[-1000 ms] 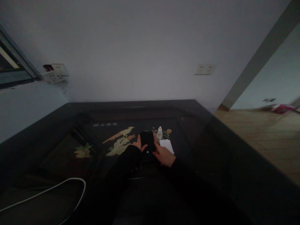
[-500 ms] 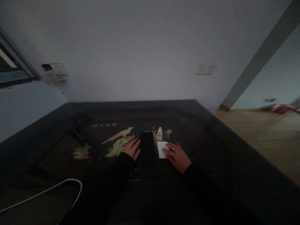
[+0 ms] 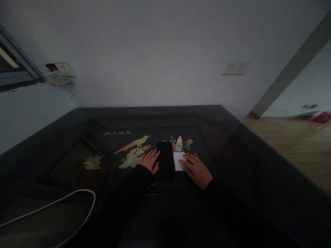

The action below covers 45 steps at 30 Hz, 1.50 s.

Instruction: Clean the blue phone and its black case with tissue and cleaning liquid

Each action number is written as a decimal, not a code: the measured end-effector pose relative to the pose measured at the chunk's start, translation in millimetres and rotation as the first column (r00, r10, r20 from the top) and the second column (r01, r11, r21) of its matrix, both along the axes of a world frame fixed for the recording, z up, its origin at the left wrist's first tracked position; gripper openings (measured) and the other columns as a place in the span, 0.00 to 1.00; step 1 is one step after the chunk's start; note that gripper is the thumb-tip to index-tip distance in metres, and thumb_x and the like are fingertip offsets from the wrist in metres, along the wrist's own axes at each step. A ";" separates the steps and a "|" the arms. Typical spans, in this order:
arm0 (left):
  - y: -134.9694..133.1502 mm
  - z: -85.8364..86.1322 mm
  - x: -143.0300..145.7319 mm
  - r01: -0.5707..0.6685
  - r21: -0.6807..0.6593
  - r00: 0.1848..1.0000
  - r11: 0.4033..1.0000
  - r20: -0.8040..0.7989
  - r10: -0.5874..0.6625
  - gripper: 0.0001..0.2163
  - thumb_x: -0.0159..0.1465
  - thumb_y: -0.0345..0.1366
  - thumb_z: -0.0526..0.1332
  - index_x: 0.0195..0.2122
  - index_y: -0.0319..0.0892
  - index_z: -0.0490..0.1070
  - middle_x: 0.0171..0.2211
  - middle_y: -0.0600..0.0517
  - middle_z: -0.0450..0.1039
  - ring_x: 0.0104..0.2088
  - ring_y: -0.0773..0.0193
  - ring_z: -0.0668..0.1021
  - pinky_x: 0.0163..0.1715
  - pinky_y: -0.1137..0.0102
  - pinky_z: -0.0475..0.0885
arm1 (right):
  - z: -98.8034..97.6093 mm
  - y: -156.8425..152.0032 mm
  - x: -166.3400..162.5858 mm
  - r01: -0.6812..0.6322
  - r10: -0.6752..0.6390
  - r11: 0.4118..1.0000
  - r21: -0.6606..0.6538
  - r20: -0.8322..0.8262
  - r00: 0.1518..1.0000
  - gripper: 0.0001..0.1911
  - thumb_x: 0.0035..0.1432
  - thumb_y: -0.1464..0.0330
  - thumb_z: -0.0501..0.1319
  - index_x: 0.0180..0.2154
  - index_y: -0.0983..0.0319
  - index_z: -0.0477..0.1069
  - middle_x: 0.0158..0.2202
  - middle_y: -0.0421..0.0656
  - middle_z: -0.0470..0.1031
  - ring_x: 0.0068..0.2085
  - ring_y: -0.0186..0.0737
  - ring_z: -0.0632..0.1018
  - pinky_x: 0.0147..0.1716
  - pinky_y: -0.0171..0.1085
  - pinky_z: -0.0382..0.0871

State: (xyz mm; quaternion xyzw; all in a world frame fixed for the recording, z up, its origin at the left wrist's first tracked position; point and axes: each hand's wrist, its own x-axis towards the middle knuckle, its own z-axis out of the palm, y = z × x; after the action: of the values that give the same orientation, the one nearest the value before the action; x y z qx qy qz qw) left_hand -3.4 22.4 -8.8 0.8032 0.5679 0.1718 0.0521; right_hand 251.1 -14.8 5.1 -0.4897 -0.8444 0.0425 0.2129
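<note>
A black smartphone (image 3: 166, 160) lies flat on the dark table. My left hand (image 3: 150, 162) rests at its left edge, fingers stretched out and the fingertips touching its side. Against the phone's right edge sits a small white sheet that looks like folded paper or cloth (image 3: 178, 162). My right hand (image 3: 198, 171) lies open on the right part of this sheet, its fingertips covering that side. Just behind the sheet stands a small white dropper-type bottle (image 3: 179, 144), upright and touched by neither hand.
The glossy black table (image 3: 222, 144) carries a bird-and-flower picture (image 3: 134, 146). A white cable (image 3: 80, 190) curves across its front left. Behind it rises a wall with a socket (image 3: 235, 68) on the right and more sockets (image 3: 62, 73) at the left corner. Wooden floor (image 3: 279, 137) lies to the right.
The narrow gap between the phone and the white sheet has closed, with my left hand still at the phone's side. The whole view has shifted slightly.
</note>
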 end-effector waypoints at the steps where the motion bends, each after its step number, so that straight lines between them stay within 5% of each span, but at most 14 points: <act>1: -0.2 -1.2 0.7 -0.002 0.003 0.999 1.000 0.043 0.002 0.25 0.57 0.36 0.49 0.57 0.46 0.59 0.59 0.53 0.57 0.59 0.61 0.61 0.58 0.60 0.50 | 0.4 0.6 -0.3 0.000 0.000 1.000 -0.005 -0.003 1.000 0.17 0.59 0.70 0.53 0.50 0.54 0.66 0.54 0.46 0.65 0.58 0.46 0.62 0.55 0.57 0.52; 8: 3.6 -2.9 -1.4 0.021 0.068 0.941 0.997 0.334 -0.043 0.22 0.58 0.40 0.49 0.52 0.40 0.66 0.56 0.46 0.62 0.57 0.59 0.63 0.57 0.60 0.54 | 2.2 1.8 0.7 0.002 -0.002 1.000 -0.008 -0.005 1.000 0.18 0.60 0.69 0.52 0.52 0.55 0.64 0.56 0.47 0.63 0.58 0.47 0.61 0.56 0.56 0.53; 11: 12.1 0.3 -11.6 0.006 0.100 0.840 0.995 0.540 -0.059 0.19 0.60 0.40 0.47 0.47 0.39 0.67 0.51 0.45 0.67 0.53 0.61 0.68 0.55 0.63 0.60 | 3.4 1.6 3.1 0.018 -0.016 1.000 0.012 -0.117 0.993 0.18 0.60 0.68 0.51 0.52 0.57 0.64 0.55 0.48 0.63 0.57 0.46 0.63 0.55 0.53 0.56; 16: 32.3 -4.8 -40.4 -0.178 0.008 0.613 0.984 0.783 0.104 0.16 0.61 0.42 0.44 0.41 0.41 0.65 0.37 0.45 0.72 0.38 0.62 0.76 0.39 0.64 0.71 | 5.7 3.0 9.9 0.104 -0.102 0.994 -0.016 -0.382 0.918 0.15 0.60 0.65 0.51 0.48 0.58 0.67 0.50 0.46 0.68 0.51 0.43 0.68 0.52 0.47 0.62; 21: 41.0 -11.0 -49.5 -0.201 -0.072 0.472 0.977 0.867 0.161 0.12 0.56 0.43 0.49 0.33 0.43 0.65 0.21 0.54 0.65 0.23 0.67 0.72 0.29 0.67 0.71 | 5.8 5.9 14.2 0.145 -0.149 0.988 -0.044 -0.440 0.885 0.14 0.60 0.66 0.49 0.44 0.59 0.69 0.44 0.46 0.71 0.47 0.42 0.71 0.48 0.44 0.65; 32: 26.1 0.5 -21.6 -0.139 -0.156 0.393 0.978 0.898 0.199 0.08 0.54 0.41 0.55 0.30 0.43 0.66 0.31 0.49 0.70 0.35 0.62 0.73 0.45 0.62 0.68 | 18.9 1.6 2.9 0.119 -0.110 0.993 -0.012 -0.467 0.877 0.13 0.60 0.66 0.50 0.41 0.59 0.71 0.43 0.47 0.71 0.47 0.43 0.70 0.49 0.45 0.64; 35: 23.1 4.5 -14.6 -0.104 -0.164 0.355 0.981 0.915 0.191 0.07 0.53 0.40 0.57 0.29 0.43 0.67 0.34 0.48 0.71 0.40 0.60 0.73 0.50 0.61 0.64 | 25.2 3.4 -17.7 0.050 -0.096 0.994 -0.098 -0.547 0.831 0.13 0.60 0.66 0.50 0.43 0.59 0.70 0.46 0.46 0.71 0.49 0.42 0.70 0.52 0.44 0.62; 41: 8.2 2.7 8.6 0.065 -0.256 0.090 0.965 0.964 0.249 0.22 0.52 0.44 0.55 0.47 0.43 0.59 0.57 0.42 0.58 0.58 0.57 0.62 0.54 0.62 0.60 | 17.1 19.3 -55.6 -0.021 -0.175 0.962 -0.272 -0.674 0.718 0.14 0.60 0.67 0.50 0.47 0.61 0.63 0.45 0.47 0.72 0.45 0.38 0.74 0.43 0.38 0.71; 45: 4.0 0.3 20.0 0.159 -0.345 -0.044 0.925 0.934 0.355 0.29 0.51 0.44 0.56 0.55 0.47 0.52 0.60 0.44 0.54 0.61 0.59 0.56 0.58 0.62 0.53 | 4.6 22.5 -53.2 -0.017 -0.199 0.952 -0.304 -0.665 0.720 0.14 0.58 0.68 0.52 0.47 0.61 0.62 0.46 0.48 0.71 0.47 0.39 0.74 0.46 0.41 0.69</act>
State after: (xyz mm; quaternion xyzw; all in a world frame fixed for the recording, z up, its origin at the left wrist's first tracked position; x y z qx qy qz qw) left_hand 16.7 26.4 -8.4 0.3618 0.4315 0.5943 0.5743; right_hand 197.9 7.7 9.7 -0.5057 -0.6637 0.3333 0.4390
